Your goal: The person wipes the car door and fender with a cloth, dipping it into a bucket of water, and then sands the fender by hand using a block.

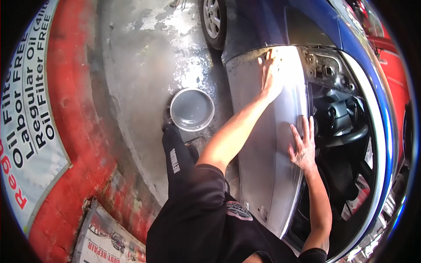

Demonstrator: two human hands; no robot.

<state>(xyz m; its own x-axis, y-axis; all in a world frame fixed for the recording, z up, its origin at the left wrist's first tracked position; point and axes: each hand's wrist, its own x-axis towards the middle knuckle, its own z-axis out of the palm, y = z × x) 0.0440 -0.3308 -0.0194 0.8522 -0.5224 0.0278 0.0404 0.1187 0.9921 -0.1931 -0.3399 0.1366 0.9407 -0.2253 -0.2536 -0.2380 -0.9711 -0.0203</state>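
Observation:
A grey, bare-looking car door runs along the car's side, its surface dull with a bright glare near the front end. My left hand lies on the door's front part, fingers stretched toward its front edge; glare washes out part of the hand, and whatever is under the palm is hidden. Farther back, my right hand rests with spread fingers on the door's upper edge, beside the window opening. Nothing shows in either hand. A round bucket of greyish water stands on the floor left of the door.
Wet concrete floor lies left of the car. The blue front fender and a wheel are ahead. Through the window opening shows a steering wheel. A red wall with a printed banner borders the left side.

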